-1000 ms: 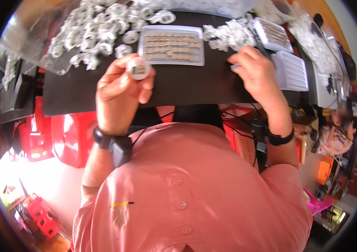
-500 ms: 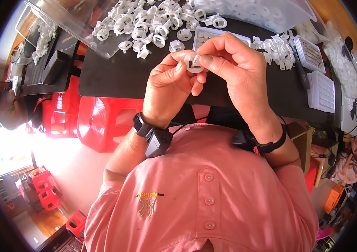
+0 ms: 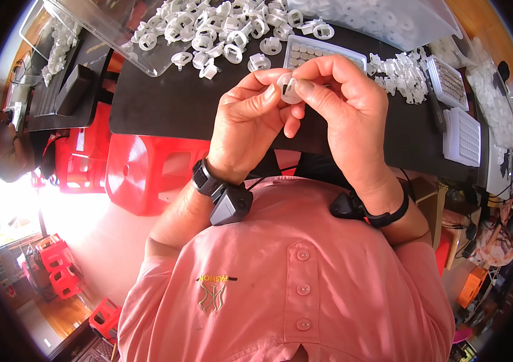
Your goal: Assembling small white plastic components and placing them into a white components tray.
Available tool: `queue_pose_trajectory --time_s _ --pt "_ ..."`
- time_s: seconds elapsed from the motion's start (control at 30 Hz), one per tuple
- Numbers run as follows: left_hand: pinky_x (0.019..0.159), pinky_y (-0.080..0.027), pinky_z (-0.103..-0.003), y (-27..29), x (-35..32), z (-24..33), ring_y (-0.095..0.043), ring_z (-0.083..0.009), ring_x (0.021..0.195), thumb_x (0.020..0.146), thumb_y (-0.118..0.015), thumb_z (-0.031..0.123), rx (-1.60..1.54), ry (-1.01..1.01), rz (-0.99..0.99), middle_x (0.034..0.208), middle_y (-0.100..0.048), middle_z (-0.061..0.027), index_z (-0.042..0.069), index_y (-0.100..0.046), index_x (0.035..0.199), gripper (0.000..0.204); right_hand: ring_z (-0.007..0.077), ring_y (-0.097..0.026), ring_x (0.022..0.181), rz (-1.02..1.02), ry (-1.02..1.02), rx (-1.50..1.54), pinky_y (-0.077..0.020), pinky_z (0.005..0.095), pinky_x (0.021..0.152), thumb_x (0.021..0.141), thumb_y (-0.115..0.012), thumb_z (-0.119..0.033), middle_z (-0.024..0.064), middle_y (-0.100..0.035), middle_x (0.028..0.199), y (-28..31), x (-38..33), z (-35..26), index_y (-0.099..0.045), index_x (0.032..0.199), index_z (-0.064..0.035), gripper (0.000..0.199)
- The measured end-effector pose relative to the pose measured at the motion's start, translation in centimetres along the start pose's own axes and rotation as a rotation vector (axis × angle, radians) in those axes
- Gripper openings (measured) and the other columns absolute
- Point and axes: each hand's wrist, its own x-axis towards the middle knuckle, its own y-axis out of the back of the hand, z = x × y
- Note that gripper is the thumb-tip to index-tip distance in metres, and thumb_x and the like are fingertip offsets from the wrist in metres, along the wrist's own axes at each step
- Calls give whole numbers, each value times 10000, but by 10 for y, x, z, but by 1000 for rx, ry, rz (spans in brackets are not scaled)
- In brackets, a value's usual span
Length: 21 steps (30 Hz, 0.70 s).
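A small round white plastic part (image 3: 286, 92) with a slot in its middle is held up over the near edge of the black table. My left hand (image 3: 238, 117) pinches its left edge between thumb and fingers. From the other side, my right hand (image 3: 356, 102) is closed too, thumb and forefinger pressed on the part's right side. Whether a smaller piece sits under the right thumb cannot be made out. Just beyond the fingers lies a white tray (image 3: 358, 60) with rows of round silvery discs, partly covered by my right hand.
Loose white plastic parts (image 3: 232, 30) form a heap at the far left. A translucent bin (image 3: 413, 36) of similar parts stands behind. Smaller white clips (image 3: 398, 72) lie right, beside a filled tray (image 3: 447, 81) and a white gridded tray (image 3: 462, 139). A red stool (image 3: 133, 172) stands left.
The round part has turned in my fingers, so its dark slot shows narrower. Both hands appear slightly further right, as the whole view has shifted a little.
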Motion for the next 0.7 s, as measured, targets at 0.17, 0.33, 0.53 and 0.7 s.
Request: queue_pose_trajectory --time_s 0.17,0.33,0.53,0.7 --pt "610 -539 -334 0 1 -1 -673 -249 808 997 -594 112 5 1 0 1060 -677 -151 -31 -632 1167 225 92 -602 585 57 106 -92 -500 238 481 909 -631 64 70 -656 767 -2 -3 7 -607 883 39 44" --pt "605 -543 -339 0 0 -1 -688 -254 808 986 -600 82 7 6 14 1076 -680 -148 -34 -633 1158 210 107 -628 580 25 163 -161 -492 240 476 902 -623 75 81 -652 779 1 -4 10 -590 878 34 58" --pt "607 -550 -347 2 -1 0 -689 -256 813 977 -608 66 10 11 -14 1097 -677 -152 -35 -637 1149 202 114 -645 587 -26 136 -216 -519 253 497 903 -603 86 80 -640 789 7 -1 8 -576 883 33 63" --pt "606 -550 -345 2 -2 0 -686 -251 828 980 -604 69 21 21 -30 1099 -676 -152 -30 -639 1145 196 110 -634 602 -134 -23 -96 -537 253 529 899 -603 86 76 -636 804 14 8 -3 -581 914 33 59"
